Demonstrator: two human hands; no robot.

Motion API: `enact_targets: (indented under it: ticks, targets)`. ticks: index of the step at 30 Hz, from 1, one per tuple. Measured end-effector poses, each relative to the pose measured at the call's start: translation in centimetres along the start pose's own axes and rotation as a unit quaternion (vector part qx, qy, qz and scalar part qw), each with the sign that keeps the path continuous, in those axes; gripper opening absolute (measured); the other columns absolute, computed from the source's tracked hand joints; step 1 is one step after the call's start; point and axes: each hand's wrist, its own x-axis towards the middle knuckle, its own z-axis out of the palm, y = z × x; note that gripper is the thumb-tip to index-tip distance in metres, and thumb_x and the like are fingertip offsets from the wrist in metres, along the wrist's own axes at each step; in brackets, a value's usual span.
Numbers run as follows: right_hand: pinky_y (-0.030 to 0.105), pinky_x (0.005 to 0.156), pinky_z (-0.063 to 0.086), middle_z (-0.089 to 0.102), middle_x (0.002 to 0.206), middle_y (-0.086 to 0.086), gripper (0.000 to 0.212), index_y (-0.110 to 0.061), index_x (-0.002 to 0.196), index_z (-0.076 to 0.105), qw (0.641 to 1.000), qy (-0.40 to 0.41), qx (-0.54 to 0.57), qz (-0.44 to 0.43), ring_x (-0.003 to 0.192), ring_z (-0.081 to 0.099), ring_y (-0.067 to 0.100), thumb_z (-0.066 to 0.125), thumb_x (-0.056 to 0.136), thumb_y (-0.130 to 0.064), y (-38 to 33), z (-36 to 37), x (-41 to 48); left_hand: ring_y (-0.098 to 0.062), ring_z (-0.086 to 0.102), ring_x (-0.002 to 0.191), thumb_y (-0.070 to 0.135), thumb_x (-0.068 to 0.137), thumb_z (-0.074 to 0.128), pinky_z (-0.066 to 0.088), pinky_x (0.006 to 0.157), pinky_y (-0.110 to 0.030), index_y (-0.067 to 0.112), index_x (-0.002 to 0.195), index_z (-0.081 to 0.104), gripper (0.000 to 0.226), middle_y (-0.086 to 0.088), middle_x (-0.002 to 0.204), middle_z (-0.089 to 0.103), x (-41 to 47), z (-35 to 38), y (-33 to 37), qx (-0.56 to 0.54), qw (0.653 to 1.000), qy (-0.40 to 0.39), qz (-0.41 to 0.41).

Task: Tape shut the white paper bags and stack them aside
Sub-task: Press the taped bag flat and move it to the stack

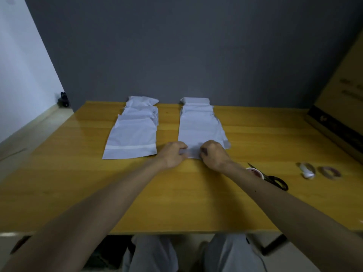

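Observation:
Two rows of white paper bags lie on the yellow wooden table (pixel 78 173). The left row (pixel 133 132) ends in a bag with a pale strip across its near end. The right row (pixel 198 124) reaches toward me. My left hand (pixel 173 154) and my right hand (pixel 213 155) both pinch the near edge of the front bag (pixel 193 152) in that right row, fingers curled over the paper. A tape roll (pixel 255 172) lies just behind my right forearm, partly hidden by it.
Black-handled scissors (pixel 275 179) lie to the right of my forearm. Further right sit a small white tube (pixel 307 169) and another tape ring (pixel 330 172). A yellow box (pixel 341 107) leans at the right edge. A grey wall stands behind the table.

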Motion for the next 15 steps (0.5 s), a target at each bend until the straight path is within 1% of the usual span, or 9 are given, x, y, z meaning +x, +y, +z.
enact_targets:
  ticks: [1,4,5,7,9,11,13,15]
  targets:
    - [0.035,0.079,0.045,0.062,0.098,0.018,0.015,-0.002,0.086,0.065,1.0,0.006,0.004,-0.009,0.094,0.058,0.034,0.056,0.088,-0.014,0.3,0.1,-0.6,-0.024,0.042,0.133,0.023,0.096,0.057,0.033,0.101,-0.025,0.003,0.129,0.057,0.039,-0.009,0.141,0.051,-0.2,0.3,0.2,0.011,1.0,0.005,0.001]
    - [0.031,0.074,0.04,0.061,0.091,0.013,0.019,-0.006,0.083,0.062,0.999,0.019,0.023,-0.042,0.088,0.057,0.029,0.058,0.091,-0.022,0.6,0.3,-2.2,-0.023,0.039,0.135,0.033,0.095,0.059,0.03,0.11,-0.03,0.008,0.132,0.057,0.045,-0.006,0.145,0.046,-1.0,0.7,0.1,0.043,0.999,0.015,0.003]
    - [0.03,0.073,0.038,0.062,0.092,0.011,0.02,-0.007,0.085,0.062,0.998,0.024,0.028,-0.049,0.088,0.056,0.027,0.058,0.092,-0.025,0.6,0.2,-2.7,-0.023,0.038,0.136,0.034,0.095,0.058,0.03,0.111,-0.032,0.009,0.133,0.056,0.045,-0.005,0.146,0.046,-1.3,0.7,0.1,0.052,0.999,0.015,0.006]
    - [0.029,0.075,0.04,0.065,0.098,0.009,0.02,-0.008,0.094,0.065,0.997,0.024,0.038,-0.057,0.093,0.057,0.025,0.06,0.091,-0.027,0.8,0.2,-3.4,-0.023,0.037,0.136,0.033,0.096,0.056,0.03,0.112,-0.033,0.011,0.134,0.056,0.043,-0.005,0.147,0.045,-1.9,0.7,0.0,0.073,0.997,0.013,0.02]
    - [0.031,0.083,0.044,0.066,0.108,0.009,0.024,-0.01,0.105,0.065,0.997,0.013,0.034,-0.064,0.101,0.058,0.025,0.061,0.09,-0.027,1.0,0.0,-4.0,-0.023,0.038,0.135,0.029,0.097,0.056,0.031,0.11,-0.034,0.011,0.132,0.057,0.04,-0.005,0.144,0.049,-2.6,0.6,0.1,0.093,0.995,0.013,0.038]
    - [0.034,0.091,0.045,0.065,0.115,0.01,0.028,-0.011,0.113,0.064,0.998,0.006,0.011,-0.065,0.108,0.057,0.027,0.061,0.089,-0.026,1.2,-0.1,-4.3,-0.023,0.046,0.128,0.025,0.095,0.059,0.036,0.106,-0.035,0.01,0.125,0.063,0.034,-0.006,0.134,0.057,-2.9,0.4,0.3,0.099,0.993,0.027,0.055]
    - [0.038,0.094,0.044,0.064,0.118,0.012,0.03,-0.01,0.116,0.063,0.998,0.004,-0.009,-0.057,0.111,0.056,0.029,0.062,0.089,-0.022,1.2,-0.5,-4.3,-0.023,0.052,0.119,0.02,0.093,0.063,0.041,0.101,-0.036,0.009,0.117,0.068,0.027,-0.007,0.124,0.063,-3.0,0.3,0.3,0.094,0.993,0.039,0.064]
    - [0.039,0.095,0.043,0.064,0.117,0.013,0.029,-0.008,0.116,0.064,0.999,0.007,-0.019,-0.043,0.111,0.056,0.031,0.063,0.089,-0.018,1.2,-1.0,-4.1,-0.023,0.056,0.11,0.014,0.092,0.063,0.045,0.095,-0.036,0.007,0.107,0.071,0.018,-0.008,0.116,0.065,-2.9,0.3,0.3,0.085,0.993,0.043,0.063]
